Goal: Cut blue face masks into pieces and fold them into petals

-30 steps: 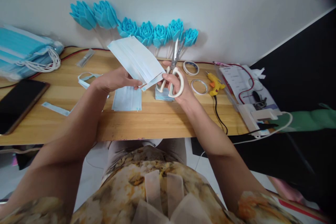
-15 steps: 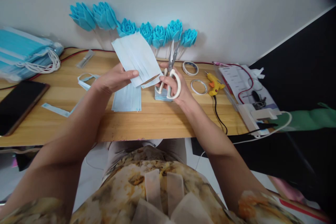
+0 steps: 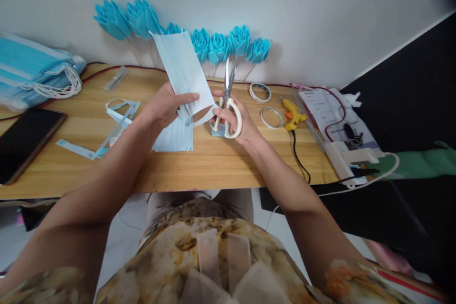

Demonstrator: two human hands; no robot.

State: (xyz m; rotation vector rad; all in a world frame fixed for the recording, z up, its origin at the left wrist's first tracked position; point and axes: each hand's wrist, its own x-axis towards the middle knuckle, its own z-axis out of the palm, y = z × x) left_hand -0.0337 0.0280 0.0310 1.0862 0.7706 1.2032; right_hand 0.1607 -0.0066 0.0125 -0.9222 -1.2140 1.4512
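One face mask [image 3: 182, 67] is held up above the desk [image 3: 213, 161], pinched at its lower edge by the left hand [image 3: 166, 107], whose fingers are closed on it. The right hand [image 3: 238, 123] grips one pair of scissors [image 3: 226, 97] through the white handles, blades pointing up just beside the mask. A second mask [image 3: 174, 137] lies flat beneath the hands, and a small pile of blue pieces [image 3: 218, 129] sits under the scissors. Seven blue flowers [image 3: 218, 47] lean on the wall. Two tape rolls [image 3: 259, 92] lie near one yellow glue gun [image 3: 292, 114]. At the left lie one phone [image 3: 24, 142], a stack of masks [image 3: 32, 69] and cut strips [image 3: 119, 113].
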